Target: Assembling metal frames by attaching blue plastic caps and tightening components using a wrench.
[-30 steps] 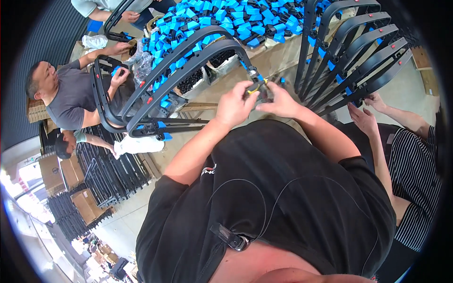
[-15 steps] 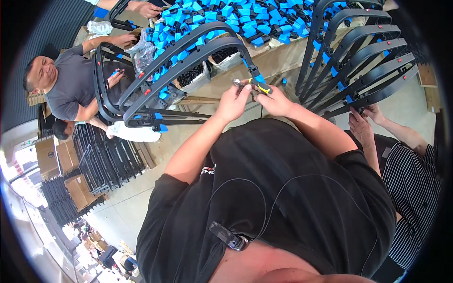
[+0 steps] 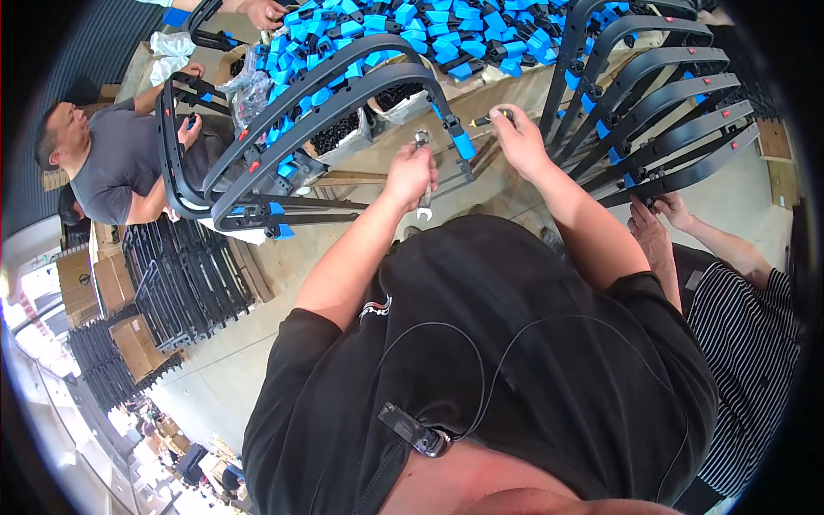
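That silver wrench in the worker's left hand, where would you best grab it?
Grip the wrench around the middle of its shank, coming from the side, as the left hand does. Both open-jawed ends stick out above and below the fist, so the narrow straight middle is the only part free to hold.

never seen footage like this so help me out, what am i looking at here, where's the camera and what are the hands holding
The camera sits on a person's head and looks down through a very wide lens, so straight edges bend and the picture is round. The black shirt filling the lower half is that person's own chest. Their two bare arms reach up into the scene. The left hand grips a metal wrench. The right hand holds a small tool with a yellow and black handle; its kind is hard to tell. Both work at the end of a curved black frame with blue fittings. Behind lies a pile of blue and black parts. Other people work at the left and right.
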The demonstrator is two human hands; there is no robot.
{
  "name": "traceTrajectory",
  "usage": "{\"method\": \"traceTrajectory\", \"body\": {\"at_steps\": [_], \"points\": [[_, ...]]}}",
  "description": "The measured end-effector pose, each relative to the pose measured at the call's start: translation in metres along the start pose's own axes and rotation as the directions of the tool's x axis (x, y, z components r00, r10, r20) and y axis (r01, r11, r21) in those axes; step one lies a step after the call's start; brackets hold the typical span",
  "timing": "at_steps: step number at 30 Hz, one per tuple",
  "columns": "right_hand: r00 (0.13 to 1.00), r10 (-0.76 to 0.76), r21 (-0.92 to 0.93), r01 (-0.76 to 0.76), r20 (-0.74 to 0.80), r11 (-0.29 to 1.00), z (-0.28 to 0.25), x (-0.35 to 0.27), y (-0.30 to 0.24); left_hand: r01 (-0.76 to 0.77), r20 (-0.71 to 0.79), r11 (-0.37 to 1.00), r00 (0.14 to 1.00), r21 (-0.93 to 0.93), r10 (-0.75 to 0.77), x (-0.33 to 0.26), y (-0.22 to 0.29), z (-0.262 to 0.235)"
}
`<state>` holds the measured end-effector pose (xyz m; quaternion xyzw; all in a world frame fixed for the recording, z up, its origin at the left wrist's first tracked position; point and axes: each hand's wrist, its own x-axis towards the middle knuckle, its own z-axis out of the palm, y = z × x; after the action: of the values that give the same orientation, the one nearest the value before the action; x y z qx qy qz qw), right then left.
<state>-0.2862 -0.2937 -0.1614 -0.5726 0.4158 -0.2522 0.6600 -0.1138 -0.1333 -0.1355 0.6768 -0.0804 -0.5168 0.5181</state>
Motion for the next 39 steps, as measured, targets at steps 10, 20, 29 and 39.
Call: {"method": "traceTrajectory", "body": {"at_steps": [10,20,29,39], "points": [[0.978,0.210,0.183,-0.206,-0.002,0.961,0.017,0.018,-0.012,-0.104,0.221,0.979,0.973,0.173,0.065,-0.008,0.021,0.032],[0.965,0.263,0.281,-0.258,0.021,0.924,0.012,0.018,-0.014,0.158,-0.074,0.984,0.984,-0.078,-0.164,-0.005,0.012,0.023],[0.947,0.313,0.275,-0.319,0.067,0.907,0.013,0.025,-0.016,-0.076,-0.023,0.980,0.996,0.187,0.081,-0.010,0.012,0.035],[0.944,0.321,0.307,-0.328,0.073,0.893,0.009,0.030,-0.001,-0.053,0.205,0.992,0.978,0.116,0.028,-0.007,0.024,0.034]]}}
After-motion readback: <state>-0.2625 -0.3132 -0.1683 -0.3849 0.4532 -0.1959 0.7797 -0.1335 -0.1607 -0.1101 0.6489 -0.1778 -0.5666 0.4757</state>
